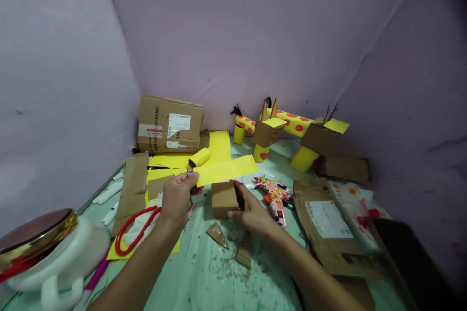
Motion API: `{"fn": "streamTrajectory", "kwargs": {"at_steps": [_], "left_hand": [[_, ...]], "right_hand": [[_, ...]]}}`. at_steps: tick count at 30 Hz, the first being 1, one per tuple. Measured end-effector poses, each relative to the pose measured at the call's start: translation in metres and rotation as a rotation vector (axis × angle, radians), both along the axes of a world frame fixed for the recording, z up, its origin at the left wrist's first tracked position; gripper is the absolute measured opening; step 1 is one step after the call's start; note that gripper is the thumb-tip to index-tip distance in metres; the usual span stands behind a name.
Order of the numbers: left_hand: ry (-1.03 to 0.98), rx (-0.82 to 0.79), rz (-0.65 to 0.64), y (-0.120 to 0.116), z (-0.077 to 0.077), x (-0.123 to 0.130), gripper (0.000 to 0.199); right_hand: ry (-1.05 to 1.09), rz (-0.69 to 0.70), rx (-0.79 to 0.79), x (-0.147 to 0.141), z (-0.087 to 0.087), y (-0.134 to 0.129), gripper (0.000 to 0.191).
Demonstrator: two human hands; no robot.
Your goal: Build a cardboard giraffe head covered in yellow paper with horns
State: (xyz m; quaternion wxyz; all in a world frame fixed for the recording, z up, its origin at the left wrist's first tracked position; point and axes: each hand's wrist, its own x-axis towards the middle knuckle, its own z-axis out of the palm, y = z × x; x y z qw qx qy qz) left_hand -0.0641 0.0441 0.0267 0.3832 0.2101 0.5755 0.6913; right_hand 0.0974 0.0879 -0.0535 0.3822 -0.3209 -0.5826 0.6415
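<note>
My left hand (pixel 181 194) pinches the left end of a yellow paper strip (pixel 226 169), which stretches rightward at a slight upward slant. Just below the strip, my right hand (pixel 251 208) holds a small brown cardboard box (pixel 223 198) by its right side, thumb at the front. The strip's lower edge lies close above the box; whether they touch I cannot tell. Two cardboard scraps (pixel 218 235) (pixel 244 250) lie on the table under the box. A yellow tube (pixel 199 157) rests behind my left hand.
Two spotted giraffe figures (pixel 269 131) (pixel 321 137) stand at the back. A carton (pixel 170 125) is at back left, red-handled scissors (pixel 126 233) and a white pot (pixel 78 257) at left. A patterned glue gun (pixel 274 197), flattened cardboard (pixel 324 223) and a dark object (pixel 408 257) are at right.
</note>
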Motion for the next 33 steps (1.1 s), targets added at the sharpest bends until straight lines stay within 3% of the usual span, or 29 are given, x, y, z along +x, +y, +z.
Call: {"fn": "streamTrajectory", "kwargs": {"at_steps": [11, 16, 18, 23, 26, 29, 33], "left_hand": [[0.048, -0.052, -0.040, 0.003, -0.009, -0.001, 0.017], [0.047, -0.052, -0.010, 0.004, -0.007, -0.005, 0.016], [0.045, -0.041, 0.007, 0.005, -0.005, -0.009, 0.016], [0.024, -0.025, 0.040, 0.005, 0.000, -0.018, 0.014], [0.021, -0.006, 0.058, 0.004, 0.003, -0.020, 0.014], [0.024, 0.012, 0.060, 0.002, 0.006, -0.021, 0.015], [0.018, 0.044, 0.074, 0.000, 0.010, -0.022, 0.016]], "right_hand": [[-0.358, 0.003, 0.167, 0.003, 0.014, -0.002, 0.077], [-0.723, -0.023, 0.188, 0.010, 0.037, -0.003, 0.093], [-0.776, -0.032, 0.196, 0.015, 0.048, -0.003, 0.092], [-0.770, -0.011, 0.255, 0.023, 0.059, -0.004, 0.091], [-0.679, 0.015, 0.349, 0.018, 0.048, -0.005, 0.096], [-0.544, 0.004, 0.412, 0.011, 0.034, -0.004, 0.089], [-0.312, 0.047, 0.280, 0.012, 0.029, 0.002, 0.073]]}}
